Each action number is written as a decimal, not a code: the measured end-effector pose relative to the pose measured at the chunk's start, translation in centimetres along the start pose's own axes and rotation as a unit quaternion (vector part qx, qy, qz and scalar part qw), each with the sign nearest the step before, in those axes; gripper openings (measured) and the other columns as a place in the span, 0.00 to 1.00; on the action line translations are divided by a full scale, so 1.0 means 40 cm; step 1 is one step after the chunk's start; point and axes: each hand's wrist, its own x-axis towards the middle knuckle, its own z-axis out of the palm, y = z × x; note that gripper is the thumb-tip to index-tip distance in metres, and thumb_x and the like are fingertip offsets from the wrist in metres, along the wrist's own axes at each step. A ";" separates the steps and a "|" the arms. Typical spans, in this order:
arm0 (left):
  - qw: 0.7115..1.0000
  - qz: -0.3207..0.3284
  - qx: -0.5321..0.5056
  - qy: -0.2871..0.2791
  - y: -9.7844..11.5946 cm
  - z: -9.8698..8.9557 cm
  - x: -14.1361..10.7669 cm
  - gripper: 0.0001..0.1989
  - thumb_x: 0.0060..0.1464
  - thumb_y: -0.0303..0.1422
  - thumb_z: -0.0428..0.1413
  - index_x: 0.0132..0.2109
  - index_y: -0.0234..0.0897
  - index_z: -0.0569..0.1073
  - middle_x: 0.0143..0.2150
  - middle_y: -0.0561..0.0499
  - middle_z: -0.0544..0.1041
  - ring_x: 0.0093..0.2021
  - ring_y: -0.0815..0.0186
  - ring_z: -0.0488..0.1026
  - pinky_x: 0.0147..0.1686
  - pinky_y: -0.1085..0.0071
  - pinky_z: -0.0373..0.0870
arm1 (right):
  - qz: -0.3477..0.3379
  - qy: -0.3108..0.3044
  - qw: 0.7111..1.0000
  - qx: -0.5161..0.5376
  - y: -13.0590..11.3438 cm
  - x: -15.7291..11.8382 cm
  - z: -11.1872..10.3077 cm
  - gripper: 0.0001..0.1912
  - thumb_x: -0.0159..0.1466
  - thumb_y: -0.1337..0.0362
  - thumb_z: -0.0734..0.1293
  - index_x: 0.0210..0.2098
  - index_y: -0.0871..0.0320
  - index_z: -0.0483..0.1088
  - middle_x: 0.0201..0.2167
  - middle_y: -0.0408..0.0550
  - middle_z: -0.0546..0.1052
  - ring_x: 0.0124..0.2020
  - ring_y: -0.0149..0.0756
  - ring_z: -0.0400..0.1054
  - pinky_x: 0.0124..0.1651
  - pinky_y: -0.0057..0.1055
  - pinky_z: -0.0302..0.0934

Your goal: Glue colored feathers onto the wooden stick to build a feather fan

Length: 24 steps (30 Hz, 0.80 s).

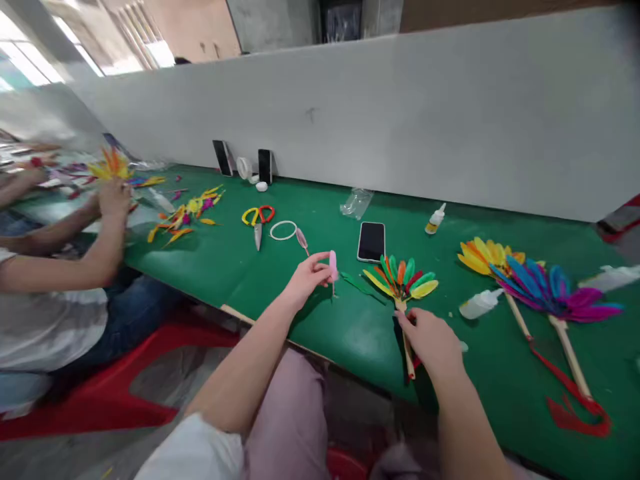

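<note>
My left hand (314, 277) is closed in a pinch on a small pink feather (333, 263), held upright just above the green table. My right hand (434, 337) grips the pale wooden handle (407, 353) of a feather fan (401, 277), whose green, orange, red and yellow feathers spread away from me. A loose green feather (363, 287) lies between my two hands. Beyond my left hand, another pink feather (301, 239) rests beside a white ring (283, 231). A phone (371, 241) lies flat just behind the fan.
Scissors (258, 223) lie farther left, near scattered feathers (190, 213). Glue bottles (480, 304) stand or lie to the right, beside a blue-and-purple fan (560, 300) and a yellow fan (493, 257). A white partition (350, 120) borders the table. Another person's hand (115, 197) works at left.
</note>
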 end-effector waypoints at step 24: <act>0.679 0.396 0.618 0.015 -0.028 0.249 -0.119 0.25 0.58 0.29 0.42 0.61 0.37 0.45 0.30 0.50 0.74 0.36 0.67 0.66 0.34 0.69 0.56 | -0.044 0.025 0.918 0.393 -0.028 0.006 0.016 0.15 0.55 0.53 0.58 0.23 0.57 0.68 0.18 0.42 0.72 0.17 0.30 0.66 0.22 0.25 0.59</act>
